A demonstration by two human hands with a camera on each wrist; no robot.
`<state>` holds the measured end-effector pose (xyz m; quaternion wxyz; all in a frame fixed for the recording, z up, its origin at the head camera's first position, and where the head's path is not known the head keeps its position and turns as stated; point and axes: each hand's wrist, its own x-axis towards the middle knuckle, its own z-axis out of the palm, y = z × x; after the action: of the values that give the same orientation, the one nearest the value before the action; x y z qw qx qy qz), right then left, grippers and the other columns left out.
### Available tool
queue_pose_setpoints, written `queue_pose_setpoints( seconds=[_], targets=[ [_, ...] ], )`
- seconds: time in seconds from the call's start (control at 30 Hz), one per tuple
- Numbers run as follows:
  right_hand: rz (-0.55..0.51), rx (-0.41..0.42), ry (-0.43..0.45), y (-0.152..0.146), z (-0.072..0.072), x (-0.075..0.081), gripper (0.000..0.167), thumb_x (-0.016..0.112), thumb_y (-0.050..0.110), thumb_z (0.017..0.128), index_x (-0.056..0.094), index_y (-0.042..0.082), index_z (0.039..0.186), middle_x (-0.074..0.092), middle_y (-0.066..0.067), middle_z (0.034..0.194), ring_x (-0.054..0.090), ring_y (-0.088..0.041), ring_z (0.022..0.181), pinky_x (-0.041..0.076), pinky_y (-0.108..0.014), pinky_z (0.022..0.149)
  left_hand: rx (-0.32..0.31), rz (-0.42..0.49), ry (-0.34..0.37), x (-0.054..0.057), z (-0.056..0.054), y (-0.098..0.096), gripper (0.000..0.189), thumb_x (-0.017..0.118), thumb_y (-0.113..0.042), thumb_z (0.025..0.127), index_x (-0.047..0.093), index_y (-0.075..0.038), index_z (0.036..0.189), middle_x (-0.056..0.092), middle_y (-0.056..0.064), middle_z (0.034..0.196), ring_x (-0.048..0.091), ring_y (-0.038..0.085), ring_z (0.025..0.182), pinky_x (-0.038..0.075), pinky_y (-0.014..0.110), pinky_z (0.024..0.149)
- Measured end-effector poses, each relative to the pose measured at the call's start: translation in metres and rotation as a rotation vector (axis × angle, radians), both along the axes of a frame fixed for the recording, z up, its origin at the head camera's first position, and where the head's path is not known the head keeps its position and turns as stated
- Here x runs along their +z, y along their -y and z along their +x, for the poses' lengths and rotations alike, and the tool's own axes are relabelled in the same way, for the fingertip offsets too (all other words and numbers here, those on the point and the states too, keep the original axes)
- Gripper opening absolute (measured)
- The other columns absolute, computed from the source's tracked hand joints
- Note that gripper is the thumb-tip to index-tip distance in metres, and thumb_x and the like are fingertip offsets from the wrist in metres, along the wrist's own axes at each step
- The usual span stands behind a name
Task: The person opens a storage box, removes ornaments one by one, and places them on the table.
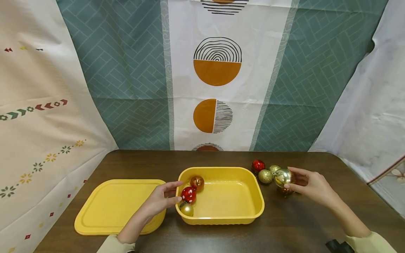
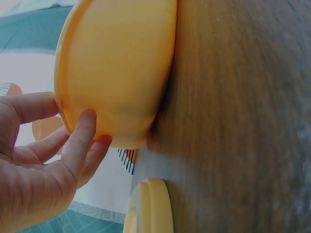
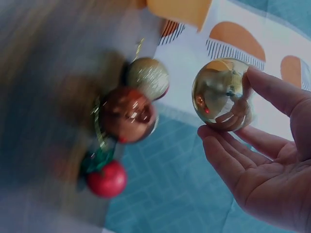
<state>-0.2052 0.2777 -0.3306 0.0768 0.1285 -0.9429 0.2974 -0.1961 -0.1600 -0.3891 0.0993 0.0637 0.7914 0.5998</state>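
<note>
At its left end, my left hand (image 1: 164, 195) holds the rim of a yellow plastic container (image 1: 227, 220), fingertips and thumb against the edge and outer wall. Inside the container, along its left side, lie a shiny copper bauble (image 1: 197, 182), a red bauble with white dots (image 1: 188, 194) and a pale gold bauble (image 1: 187, 210). My right hand (image 1: 311, 184) pinches a shiny gold bauble (image 3: 223, 94) between thumb and fingertips, to the right of the container. In the right wrist view, a copper bauble (image 3: 129, 115) and a red ornament with green leaves (image 3: 106, 178) are near it.
A yellow lid (image 1: 118, 205) lies flat left of the container. Right of the container sit a red bauble (image 1: 258, 165) and two glittery gold ones, the nearer glittery bauble (image 1: 265, 176) close to the rim. A patterned curtain (image 1: 126, 70) hangs behind the dark wooden table (image 1: 278, 232).
</note>
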Motion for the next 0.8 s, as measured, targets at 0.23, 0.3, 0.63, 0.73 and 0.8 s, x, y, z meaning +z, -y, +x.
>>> queue_pose_setpoints(
  seconds=[0.23, 0.3, 0.63, 0.73, 0.8],
  targets=[
    [0.032, -0.043, 0.024, -0.027, 0.006, -0.008, 0.063, 0.073, 0.028, 0.076, 0.052, -0.007, 0.123, 0.061, -0.027, 0.109, 0.064, -0.009, 0.087, 0.049, -0.018, 0.066, 0.014, -0.014, 0.008, 0.001, 0.0, -0.001, 0.05, 0.066, -0.006, 0.08, 0.05, 0.0, 0.127, 0.048, 0.023, 0.126, 0.049, 0.035, 0.111, 0.051, 0.041, 0.08],
    [0.039, -0.05, 0.025, -0.034, 0.007, -0.01, 0.062, 0.073, 0.028, 0.076, 0.052, -0.007, 0.123, 0.06, -0.027, 0.109, 0.06, 0.002, 0.085, 0.049, -0.017, 0.065, 0.016, -0.018, 0.007, 0.001, 0.0, -0.001, 0.05, 0.066, -0.006, 0.08, 0.05, 0.0, 0.127, 0.048, 0.023, 0.126, 0.049, 0.035, 0.111, 0.051, 0.041, 0.08],
    [0.063, -0.057, 0.073, -0.059, 0.013, -0.021, 0.061, 0.073, 0.024, 0.077, 0.051, -0.011, 0.121, 0.063, -0.025, 0.103, 0.055, 0.009, 0.079, 0.048, -0.018, 0.062, 0.021, -0.021, 0.008, 0.0, 0.0, -0.002, 0.05, 0.066, -0.006, 0.08, 0.05, 0.0, 0.127, 0.049, 0.022, 0.125, 0.05, 0.034, 0.11, 0.051, 0.04, 0.079],
    [0.061, -0.04, 0.097, -0.062, 0.015, -0.025, 0.06, 0.072, 0.023, 0.077, 0.051, -0.012, 0.121, 0.064, -0.024, 0.102, 0.058, 0.006, 0.079, 0.048, -0.018, 0.062, 0.024, -0.023, 0.008, 0.0, 0.0, -0.002, 0.05, 0.066, -0.006, 0.08, 0.05, 0.0, 0.127, 0.049, 0.022, 0.125, 0.051, 0.033, 0.109, 0.051, 0.041, 0.079],
    [0.064, -0.03, 0.116, -0.064, 0.015, -0.028, 0.059, 0.072, 0.023, 0.078, 0.051, -0.013, 0.12, 0.064, -0.024, 0.101, 0.06, 0.003, 0.08, 0.048, -0.018, 0.063, 0.024, -0.023, 0.006, 0.0, 0.0, -0.002, 0.05, 0.067, -0.006, 0.08, 0.05, 0.0, 0.127, 0.049, 0.022, 0.125, 0.051, 0.033, 0.109, 0.051, 0.041, 0.08]
  ],
)
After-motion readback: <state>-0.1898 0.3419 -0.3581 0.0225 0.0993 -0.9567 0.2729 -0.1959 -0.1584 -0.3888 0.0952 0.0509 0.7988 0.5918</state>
